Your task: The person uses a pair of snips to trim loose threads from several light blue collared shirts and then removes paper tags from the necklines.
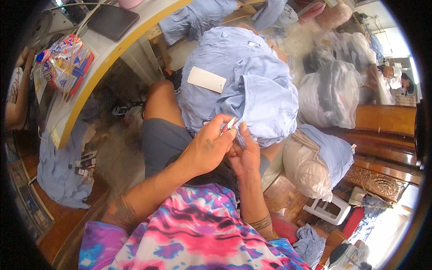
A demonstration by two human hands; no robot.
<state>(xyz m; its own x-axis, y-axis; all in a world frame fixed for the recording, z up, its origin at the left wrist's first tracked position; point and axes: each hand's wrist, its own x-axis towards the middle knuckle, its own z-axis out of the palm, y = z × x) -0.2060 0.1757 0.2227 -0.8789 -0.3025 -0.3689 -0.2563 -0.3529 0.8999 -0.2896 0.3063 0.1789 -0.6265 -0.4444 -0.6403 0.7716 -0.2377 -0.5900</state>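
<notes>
A light blue shirt with a white paper tag lies bunched over my lap. My left hand is closed on a small thread snipper with a red handle, its tip at a fold of the shirt. My right hand sits just beside it and pinches the shirt's fabric between thumb and fingers. My bare knee shows to the left of the shirt.
A white table with a yellow edge at the upper left carries a dark tablet and snack packets. More blue shirts lie at left. Plastic bags of garments, a cream sack and a white stool stand at right.
</notes>
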